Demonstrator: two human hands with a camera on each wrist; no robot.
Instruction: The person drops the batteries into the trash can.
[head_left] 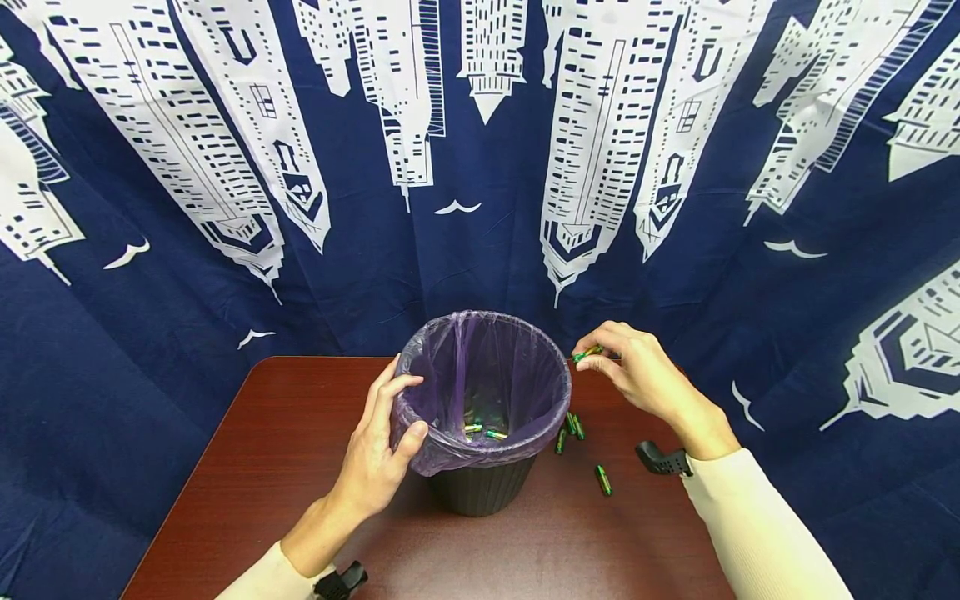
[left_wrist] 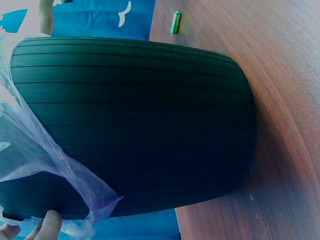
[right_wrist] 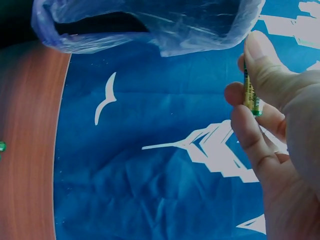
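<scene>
A dark ribbed trash bin (head_left: 480, 492) stands on the table, lined with a translucent purple bag (head_left: 517, 358). My left hand (head_left: 378, 450) holds the bin's left rim over the bag, and its fingertips also show at the lower left of the left wrist view. To the right of the rim, my right hand (head_left: 637, 367) pinches a green and gold battery (right_wrist: 251, 95) between thumb and fingers. Inside the bin several similar batteries (head_left: 497, 434) lie at the bottom. More batteries lie beside the bin, with a single battery (head_left: 603, 480) nearer the front.
The reddish-brown wooden table (head_left: 285, 433) carries the bin. Behind it hangs a dark blue cloth (head_left: 480, 250) printed with white buildings and birds. Black straps with camera mounts sit at both wrists.
</scene>
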